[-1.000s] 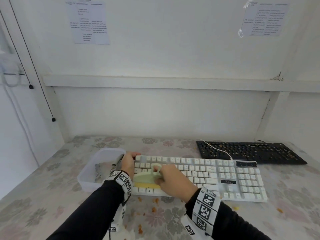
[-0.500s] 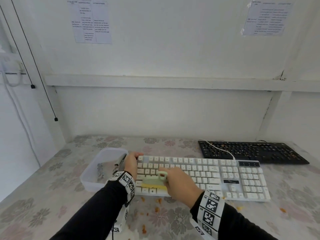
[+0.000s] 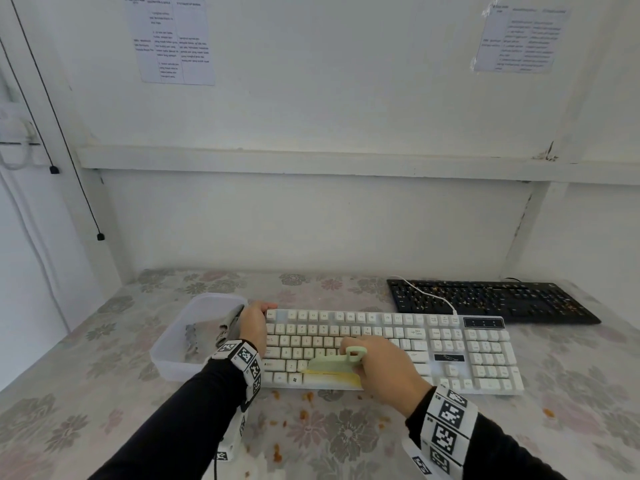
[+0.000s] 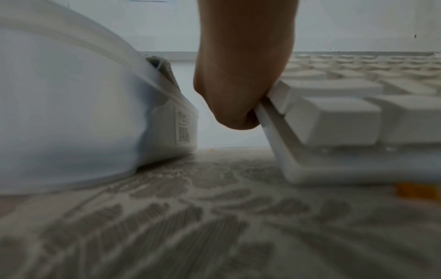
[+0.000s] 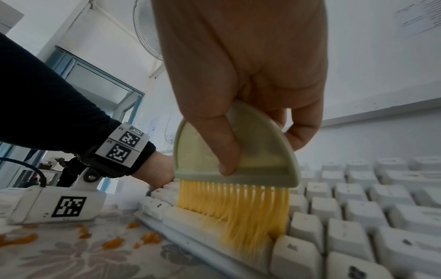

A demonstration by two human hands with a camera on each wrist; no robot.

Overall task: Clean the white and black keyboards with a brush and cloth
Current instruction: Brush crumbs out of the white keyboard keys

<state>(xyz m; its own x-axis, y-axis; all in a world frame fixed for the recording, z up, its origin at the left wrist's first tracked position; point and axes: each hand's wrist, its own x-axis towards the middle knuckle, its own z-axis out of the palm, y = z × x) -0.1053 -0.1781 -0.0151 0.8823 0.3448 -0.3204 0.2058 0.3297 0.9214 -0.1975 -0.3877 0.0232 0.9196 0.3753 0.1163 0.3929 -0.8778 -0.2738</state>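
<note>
The right hand [image 3: 384, 367] holds a closed grip on the green brush [image 5: 235, 151], yellow bristles on the white keyboard's [image 3: 398, 348] front row, while the left hand [image 3: 254, 327] grips its left edge; the black keyboard [image 3: 491, 301] lies behind on the tabletop [image 3: 104, 403].

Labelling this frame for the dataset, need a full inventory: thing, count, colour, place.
white keyboard: 1, white, centre of table, near edge
black keyboard: 1, black, far right, speckled with orange crumbs
brush: 1, pale green body, yellow bristles, on the white keyboard's front rows
plastic tub: 1, translucent white, left of the white keyboard
cloth: 1, grey, inside the tub
crumbs: many, orange, on the table in front of the white keyboard
table: 1, floral cover
wall sheets: 2, white, on the wall
left hand: holds the white keyboard's left end
right hand: grips the brush
</note>
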